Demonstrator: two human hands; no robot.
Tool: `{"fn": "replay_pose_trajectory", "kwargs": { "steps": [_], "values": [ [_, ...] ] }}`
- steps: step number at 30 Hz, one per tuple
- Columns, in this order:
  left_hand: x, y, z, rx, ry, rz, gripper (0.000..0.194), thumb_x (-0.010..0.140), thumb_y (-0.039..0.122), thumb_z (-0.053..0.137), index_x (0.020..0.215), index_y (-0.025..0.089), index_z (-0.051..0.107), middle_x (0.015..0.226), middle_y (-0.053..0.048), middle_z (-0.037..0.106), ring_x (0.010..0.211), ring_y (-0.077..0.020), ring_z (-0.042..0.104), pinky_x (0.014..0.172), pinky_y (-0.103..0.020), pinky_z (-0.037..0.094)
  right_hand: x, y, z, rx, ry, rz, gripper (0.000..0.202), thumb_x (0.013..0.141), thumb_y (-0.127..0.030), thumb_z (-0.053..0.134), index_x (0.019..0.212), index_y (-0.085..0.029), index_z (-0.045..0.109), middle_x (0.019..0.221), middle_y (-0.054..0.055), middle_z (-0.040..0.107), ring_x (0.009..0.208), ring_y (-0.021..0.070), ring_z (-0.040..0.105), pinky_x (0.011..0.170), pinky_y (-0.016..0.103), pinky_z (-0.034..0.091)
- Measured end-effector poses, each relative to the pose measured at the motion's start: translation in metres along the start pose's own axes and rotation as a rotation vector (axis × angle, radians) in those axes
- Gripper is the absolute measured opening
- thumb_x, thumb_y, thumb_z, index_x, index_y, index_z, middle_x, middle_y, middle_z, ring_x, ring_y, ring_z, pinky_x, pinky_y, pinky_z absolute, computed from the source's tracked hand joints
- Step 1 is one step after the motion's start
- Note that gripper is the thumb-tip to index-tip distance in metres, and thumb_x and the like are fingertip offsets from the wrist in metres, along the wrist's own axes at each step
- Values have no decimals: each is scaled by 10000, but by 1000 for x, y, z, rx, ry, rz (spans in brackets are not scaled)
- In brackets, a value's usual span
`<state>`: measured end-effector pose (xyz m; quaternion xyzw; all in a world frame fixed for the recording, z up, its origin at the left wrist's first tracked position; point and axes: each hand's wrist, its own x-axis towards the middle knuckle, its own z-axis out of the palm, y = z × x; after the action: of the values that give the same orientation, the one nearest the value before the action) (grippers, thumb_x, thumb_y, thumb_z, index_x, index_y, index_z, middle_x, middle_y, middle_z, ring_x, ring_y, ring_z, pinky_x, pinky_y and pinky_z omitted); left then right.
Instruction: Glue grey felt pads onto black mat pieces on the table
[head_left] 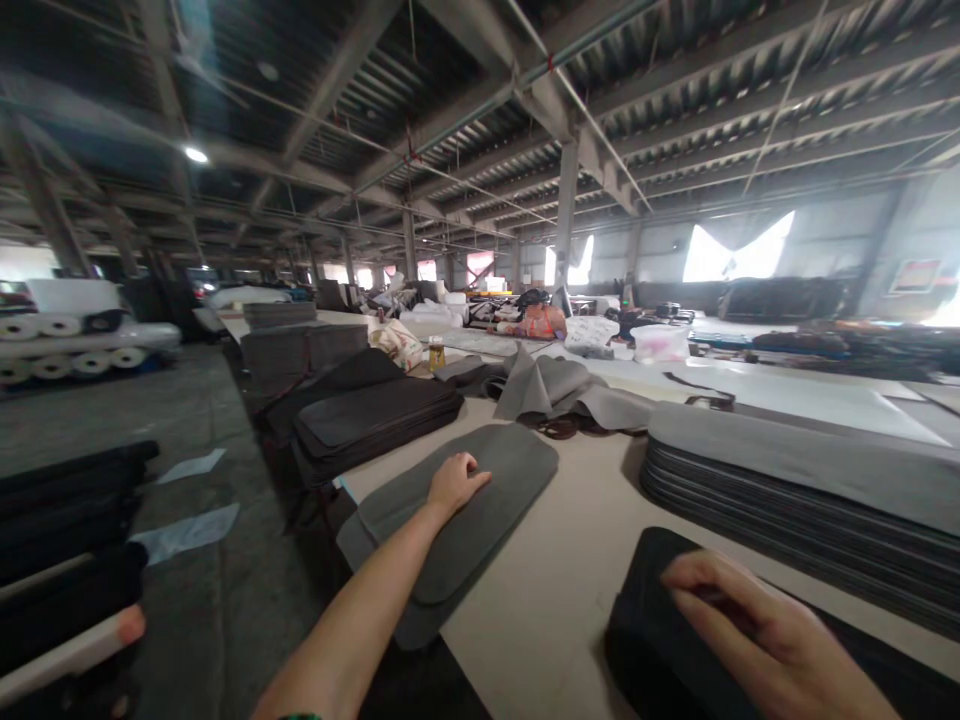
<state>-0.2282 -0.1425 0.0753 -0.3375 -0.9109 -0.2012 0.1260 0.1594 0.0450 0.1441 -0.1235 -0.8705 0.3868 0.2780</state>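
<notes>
Grey rounded fabric pieces (495, 500) lie overlapping on the beige table (555, 570). My left hand (456, 483) rests over them, its fingers curled and thumb stretched forward; whether it pinches anything is too small to tell. At the lower right, my right hand (742, 620) is at a stack of black pieces (645, 620), with thumb and fingers bent toward each other near its top. What lies between those fingertips is unclear.
Behind my right hand stands a tall layered stack of grey sheets (795, 480). Dark sheets (375, 410) are piled at the table's left edge. Crumpled grey cloth (555, 385) lies farther back, near a small jar (436, 353). Fabric rolls (67, 560) sit left of the aisle.
</notes>
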Motion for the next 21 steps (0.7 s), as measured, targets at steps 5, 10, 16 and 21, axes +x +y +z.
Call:
{"fn": "replay_pose_trajectory", "kwargs": {
  "steps": [5, 10, 16, 21],
  "values": [
    [-6, 1, 0, -25, 23, 59, 245, 942, 390, 618, 1015, 160, 657, 1077, -65, 663, 1042, -217, 623, 935, -445, 521, 84, -47, 95, 371, -133, 118, 234, 700, -438, 658, 810, -232, 674, 729, 3, 620, 667, 173, 556, 606, 284, 473],
    [-6, 1, 3, -39, 45, 60, 177, 949, 330, 602, 922, 160, 644, 1007, -47, 654, 1008, -205, 608, 931, -427, 499, 145, -52, 177, 863, -96, 380, 338, 551, -329, 772, 814, -189, 612, 712, -10, 618, 689, 159, 595, 587, 252, 510],
    [-8, 1, 5, -86, 56, 15, 128, 956, 239, 523, 874, 186, 606, 1004, -64, 638, 1011, -208, 583, 901, -346, 464, 177, -14, 241, 949, 57, 553, 341, 567, -235, 697, 847, -212, 504, 642, -37, 583, 624, 149, 620, 521, 216, 515],
    [-8, -2, 7, -135, 70, -49, 122, 952, 272, 518, 856, 218, 570, 960, -55, 632, 970, -209, 597, 855, -325, 458, 176, 8, 248, 999, 84, 589, 437, 613, -255, 702, 975, -217, 459, 786, 0, 650, 756, 193, 690, 572, 258, 584]
  ]
}}
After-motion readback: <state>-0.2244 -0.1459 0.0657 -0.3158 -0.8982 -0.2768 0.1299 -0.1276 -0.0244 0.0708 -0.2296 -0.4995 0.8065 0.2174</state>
